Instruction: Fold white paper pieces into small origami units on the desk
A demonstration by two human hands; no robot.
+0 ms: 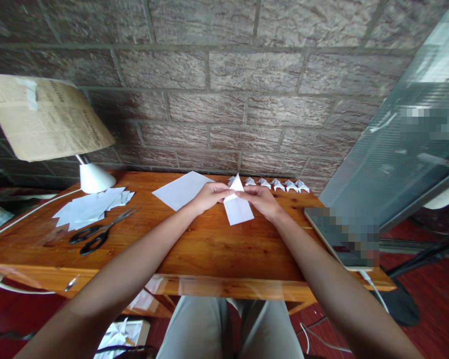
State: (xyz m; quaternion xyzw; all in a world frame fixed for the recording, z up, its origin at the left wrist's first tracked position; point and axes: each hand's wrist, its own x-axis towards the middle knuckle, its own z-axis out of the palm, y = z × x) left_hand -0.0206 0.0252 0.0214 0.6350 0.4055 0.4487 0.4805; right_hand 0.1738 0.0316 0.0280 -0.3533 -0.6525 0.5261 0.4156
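Note:
A folded sheet of white paper (239, 211), pointed at its top and squared off below, is held up over the wooden desk between both hands. My left hand (210, 196) pinches its left edge near the middle. From the other side, my right hand (261, 198) grips it with the thumb across the front. Just behind my left hand lies a flat white paper sheet (179, 189). Beyond my right hand, several small folded paper pieces (278, 185) stand in a row along the back of the desk; part of the row is hidden by the hands.
Black-handled scissors (97, 237) lie on the left of the desk (224, 254), beside a pile of paper pieces (93, 205). A lamp (95, 178) with a newsprint shade stands behind them. At the right edge rests a tablet (336, 239) with a white cable. A brick wall (228, 109) rises behind.

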